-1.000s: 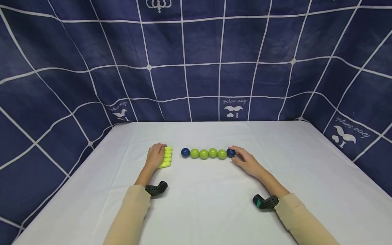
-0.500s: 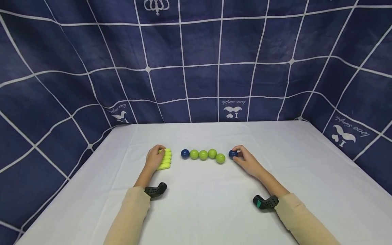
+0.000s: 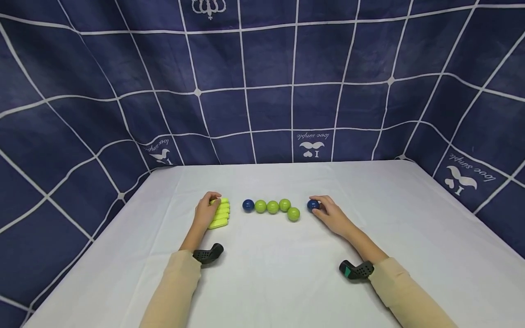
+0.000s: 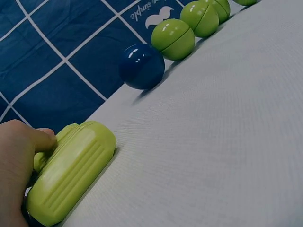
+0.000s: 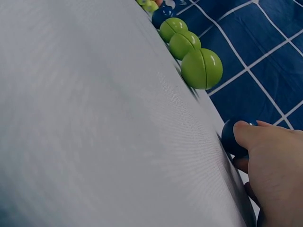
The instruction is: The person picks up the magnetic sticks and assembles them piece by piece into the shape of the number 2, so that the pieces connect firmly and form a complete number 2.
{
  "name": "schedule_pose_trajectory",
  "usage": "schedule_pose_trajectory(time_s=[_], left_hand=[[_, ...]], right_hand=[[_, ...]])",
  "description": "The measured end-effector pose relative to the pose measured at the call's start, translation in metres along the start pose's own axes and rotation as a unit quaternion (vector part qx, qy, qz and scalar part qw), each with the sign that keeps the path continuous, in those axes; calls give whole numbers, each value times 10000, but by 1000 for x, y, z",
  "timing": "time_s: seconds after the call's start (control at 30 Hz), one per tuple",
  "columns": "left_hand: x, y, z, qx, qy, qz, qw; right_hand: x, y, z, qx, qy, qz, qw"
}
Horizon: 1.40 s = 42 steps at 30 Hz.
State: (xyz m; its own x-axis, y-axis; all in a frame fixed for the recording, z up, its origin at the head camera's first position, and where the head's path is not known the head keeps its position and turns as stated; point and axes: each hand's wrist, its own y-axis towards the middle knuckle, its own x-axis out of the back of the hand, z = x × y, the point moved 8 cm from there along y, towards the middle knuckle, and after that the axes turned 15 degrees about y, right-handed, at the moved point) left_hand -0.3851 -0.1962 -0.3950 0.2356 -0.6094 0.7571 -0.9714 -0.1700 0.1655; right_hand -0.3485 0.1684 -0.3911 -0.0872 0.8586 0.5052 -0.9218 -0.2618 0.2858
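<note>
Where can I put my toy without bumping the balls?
The white table is bare between the sleeves, and behind the green balls up to the blue curtain. It's crowded around those balls, the yellow-green pieces the left hand grips, and a blue ball the right hand holds.

I count two glossy dark-blue balls (image 3: pixel 248 206) and four glossy lime-green balls (image 3: pixel 272 207) on one white-covered desk (image 3: pixel 262 273). Five bright yellow-green ridged oblong pieces (image 3: pixel 218 223) seem to show, though they are partly covered from here. There are two black wrist cameras (image 3: pixel 208 254) and two beige cloth sleeves (image 3: pixel 174 287).
</note>
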Motion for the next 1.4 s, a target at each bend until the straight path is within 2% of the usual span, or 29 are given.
schedule_pose_trajectory(time_s=[0.2,0.4,0.6,0.8,1.0,1.2,1.3,1.4], left_hand=[[8,0,-3,-87,-271,-226,9993],[13,-2,-17,-317,-511,-489,9970],[11,-8,-37,-645,-864,-590,9924],[8,-18,-64,-911,-1139,-505,9880],[-2,-28,-90,-1229,-1385,-105,9826],[-18,-40,-109,-1511,-1299,466,9788],[-31,-48,-118,-1724,-1285,1035,9711],[-46,-57,-127,-2053,-1311,1616,9563]], right_hand=[[-1,-2,0,-126,-29,65,9999],[0,-3,-2,-171,35,66,9998],[-2,-3,-2,-153,-42,105,9998],[-3,-1,1,-82,-193,147,9997],[-3,1,5,-36,-154,152,9998],[-2,0,4,-29,-177,140,9997],[-2,0,3,-35,-197,137,9997],[-2,0,2,-53,-163,137,9998]])
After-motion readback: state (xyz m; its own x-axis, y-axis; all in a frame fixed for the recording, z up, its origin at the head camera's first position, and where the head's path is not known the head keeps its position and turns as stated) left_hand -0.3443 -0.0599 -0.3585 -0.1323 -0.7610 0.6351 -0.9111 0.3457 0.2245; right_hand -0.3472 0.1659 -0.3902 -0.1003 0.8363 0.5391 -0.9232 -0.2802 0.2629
